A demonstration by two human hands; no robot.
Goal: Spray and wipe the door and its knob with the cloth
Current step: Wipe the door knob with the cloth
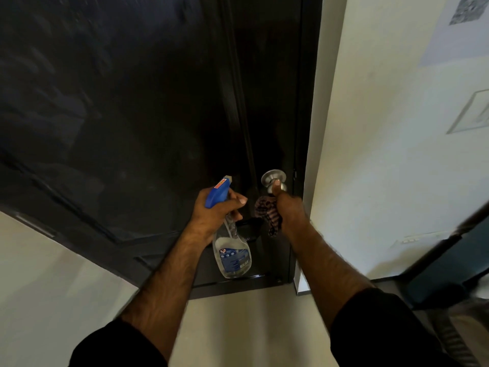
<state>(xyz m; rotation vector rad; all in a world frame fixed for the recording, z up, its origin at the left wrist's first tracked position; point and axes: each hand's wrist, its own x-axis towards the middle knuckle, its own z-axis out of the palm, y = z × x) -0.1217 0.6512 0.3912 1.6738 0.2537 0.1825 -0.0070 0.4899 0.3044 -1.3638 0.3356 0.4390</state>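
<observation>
While gripping cloth (pixel 268 213), right hand (pixel 287 207) touches knob (pixel 274 178).

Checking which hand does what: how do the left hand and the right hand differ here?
The left hand grips a spray bottle by its blue trigger head; the right hand holds a dark checked cloth. The right hand's thumb touches the silver knob; the left hand is clear of the door. Both are raised near the knob.
</observation>
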